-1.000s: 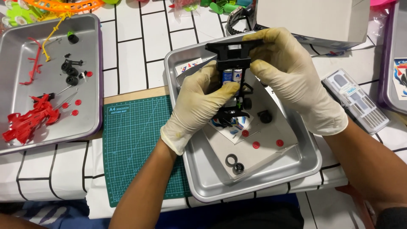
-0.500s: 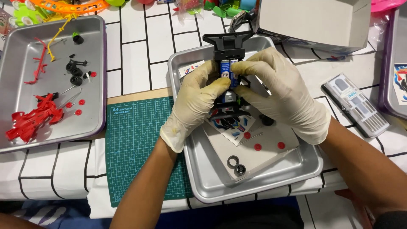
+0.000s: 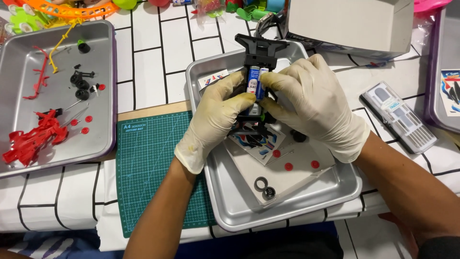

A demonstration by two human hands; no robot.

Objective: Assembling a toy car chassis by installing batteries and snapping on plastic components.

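I saw middle steel tray (image 3: 335,189) right of green cutting mat (image 3: 153,168) | black toy car chassis (image 3: 261,50) above tray | right hand (image 3: 314,103) clamped chassis | left hand (image 3: 218,117) clamped chassis | blue-white battery (image 3: 253,82) inside chassis | red discs (image 3: 288,166) lay in tray

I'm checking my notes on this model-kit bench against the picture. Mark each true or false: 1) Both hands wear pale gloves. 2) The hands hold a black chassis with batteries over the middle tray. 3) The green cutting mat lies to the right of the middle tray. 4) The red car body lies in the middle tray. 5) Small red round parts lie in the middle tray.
1) True: the left hand and right hand are both gloved.
2) True: they grip the black chassis with its batteries above the middle tray.
3) False: the green cutting mat lies to its left.
4) False: the red car body lies in the left tray.
5) True: small red round parts lie there.
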